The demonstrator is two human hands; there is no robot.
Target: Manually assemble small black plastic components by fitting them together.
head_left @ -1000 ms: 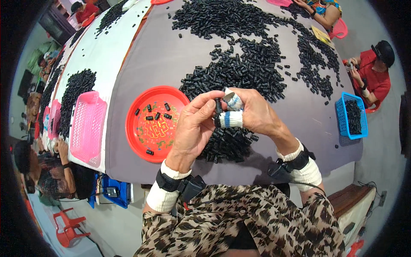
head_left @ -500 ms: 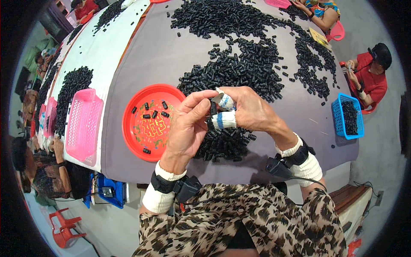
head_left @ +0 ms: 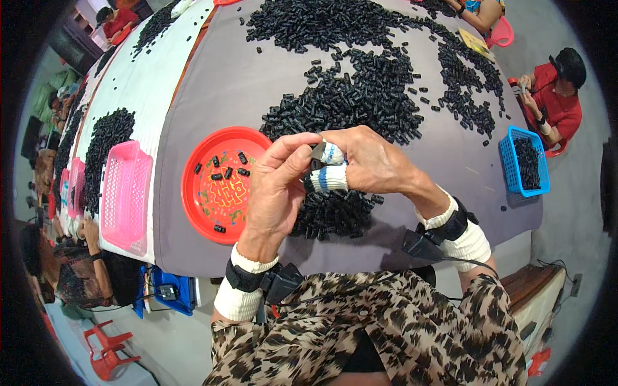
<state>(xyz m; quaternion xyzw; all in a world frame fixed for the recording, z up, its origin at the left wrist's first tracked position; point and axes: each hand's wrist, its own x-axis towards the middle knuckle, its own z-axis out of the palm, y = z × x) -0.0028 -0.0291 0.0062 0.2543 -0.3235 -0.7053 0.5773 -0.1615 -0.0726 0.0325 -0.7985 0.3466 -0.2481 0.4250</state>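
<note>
My left hand (head_left: 273, 186) is closed, its thumb and fingertips pinching a small black cylindrical piece (head_left: 315, 165), mostly hidden by the fingers. Against it, my right hand (head_left: 380, 161) is curled round a small knife, of which only the grey blade (head_left: 318, 152) shows. White wraps (head_left: 329, 179) with blue marks cover fingers of the right hand. Under and beyond both hands lies a heap of similar black pieces (head_left: 341, 109). Left of my left hand, a red round tray (head_left: 193, 215) with a yellow pattern holds several black pieces.
A grey cloth (head_left: 212, 83) covers the table. Pink baskets, one nearest me (head_left: 125, 193), stand at the left. On the right is a blue basket (head_left: 526, 186) of black pieces. A person in red (head_left: 557, 106) sits at the right edge; others sit around the table.
The view has shifted slightly. Both hands stay together at the black piece, and the right hand has turned a little, with the blade now over the piece.
</note>
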